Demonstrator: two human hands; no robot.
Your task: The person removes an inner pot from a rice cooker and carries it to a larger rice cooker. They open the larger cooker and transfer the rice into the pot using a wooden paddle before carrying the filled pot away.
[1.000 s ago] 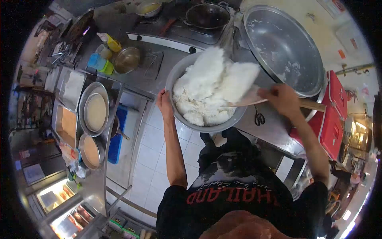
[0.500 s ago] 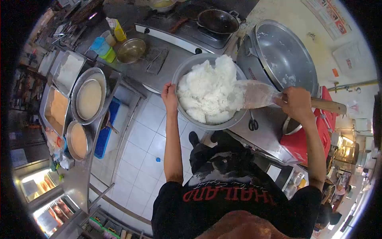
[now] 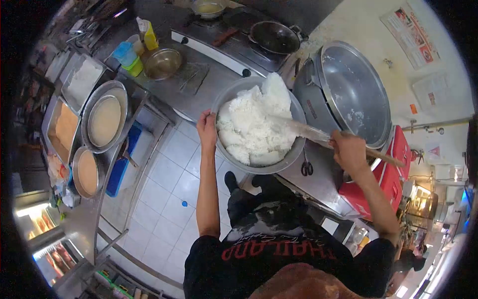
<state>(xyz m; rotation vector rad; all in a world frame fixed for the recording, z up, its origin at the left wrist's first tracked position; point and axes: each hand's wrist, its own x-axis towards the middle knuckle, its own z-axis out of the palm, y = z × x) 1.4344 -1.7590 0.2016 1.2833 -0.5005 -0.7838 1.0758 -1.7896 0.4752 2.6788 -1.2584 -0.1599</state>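
A wide grey bowl (image 3: 232, 158) heaped with white rice (image 3: 256, 124) is in front of my body. At its left rim, my left hand (image 3: 207, 130) is closed on the edge. My right hand (image 3: 348, 149), to the right of the bowl, is wrapped round the handle of a large paddle (image 3: 313, 133). The paddle's blade is tilted on edge and its far end is sunk in the rice. Behind my right hand stands a big metal pot (image 3: 356, 92), open, with white grains stuck to its inner wall.
A stove with a dark wok (image 3: 275, 37) is beyond the bowl. Scissors (image 3: 306, 168) lie on the counter beside a red cooler box (image 3: 378, 187). Trays and round pans (image 3: 105, 119) stand on the left counter. A metal bowl (image 3: 163, 64) is at the back.
My right hand has moved left and down, and the paddle blade has turned from flat to edge-on, deeper in the rice. The view has shifted slightly. My left hand still grips the rim.
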